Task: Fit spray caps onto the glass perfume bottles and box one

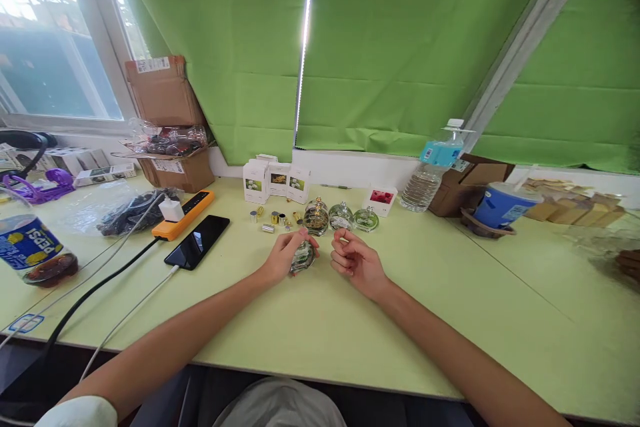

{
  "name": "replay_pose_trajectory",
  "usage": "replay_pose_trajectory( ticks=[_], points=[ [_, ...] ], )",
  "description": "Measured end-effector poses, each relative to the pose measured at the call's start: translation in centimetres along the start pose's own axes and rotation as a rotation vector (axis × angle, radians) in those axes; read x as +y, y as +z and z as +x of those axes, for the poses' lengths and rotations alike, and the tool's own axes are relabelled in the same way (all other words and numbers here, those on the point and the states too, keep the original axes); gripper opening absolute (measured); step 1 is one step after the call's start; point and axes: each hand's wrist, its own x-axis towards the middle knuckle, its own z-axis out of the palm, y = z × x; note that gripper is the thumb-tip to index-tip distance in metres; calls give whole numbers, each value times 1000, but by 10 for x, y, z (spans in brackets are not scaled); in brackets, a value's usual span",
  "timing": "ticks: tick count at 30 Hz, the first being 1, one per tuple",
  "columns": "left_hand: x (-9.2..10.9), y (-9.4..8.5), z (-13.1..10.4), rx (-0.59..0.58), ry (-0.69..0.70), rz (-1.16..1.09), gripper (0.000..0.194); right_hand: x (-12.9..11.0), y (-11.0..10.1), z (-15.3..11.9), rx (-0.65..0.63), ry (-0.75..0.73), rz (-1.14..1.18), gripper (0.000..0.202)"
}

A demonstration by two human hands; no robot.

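My left hand (283, 258) is closed around a small round glass perfume bottle (303, 257), tilted just above or on the table. To its right, my right hand (358, 263) has its fingers curled in with thumb and forefinger close together; anything between them is too small to make out. Beyond my hands stand several similar glass bottles: one with a gold-coloured top (316, 217), a clear one (341, 217) and a greenish one (367, 219). Small gold and silver caps (275, 218) lie to the left of these bottles.
White printed boxes (256, 181) stand at the back, with another white box (381, 199) further right. Left are a phone (197, 242), an orange power strip (184, 215), cables and a Pepsi bottle (35, 247). A water bottle (433, 167) and blue cup (504, 208) stand right.
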Motion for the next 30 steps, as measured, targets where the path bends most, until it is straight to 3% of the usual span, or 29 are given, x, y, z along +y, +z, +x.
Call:
replay_pose_trajectory(
  ticks=[17,21,25,30],
  points=[
    [1,0,-1,-18,-5,32,59,6,-6,0,97,29,17,11],
    [0,0,0,-22,0,28,60,2,-1,-2,60,32,37,7],
    [-2,-1,1,-22,6,41,60,-3,6,-4,-20,14,48,17],
    [-2,-1,1,-35,3,50,58,1,7,-4,8,-43,-7,14]
  ],
)
